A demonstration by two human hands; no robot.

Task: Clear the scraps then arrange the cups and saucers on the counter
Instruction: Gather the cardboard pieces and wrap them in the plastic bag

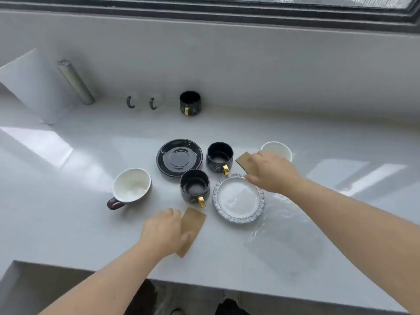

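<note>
Right now my left hand (pixel 162 233) lies flat with its fingers pressed on a stiff tan cardboard scrap (pixel 193 226) near the front edge of the glossy white counter (pixel 68 223), and my right hand (pixel 272 172) pinches a second tan cardboard scrap (pixel 245 163) that has a dark edge. I count three glossy black cups with gold handles: two close by (pixel 195 187) (pixel 219 156) and one by the back wall (pixel 190 103). One shiny black saucer (pixel 179 157) sits between them, touching nothing. One clear glass saucer (pixel 238 200) with a beaded rim lies under my right wrist. One white cup with a dark handle (pixel 131 186) stands left, another pale cup (pixel 278 150) behind my right hand.
</note>
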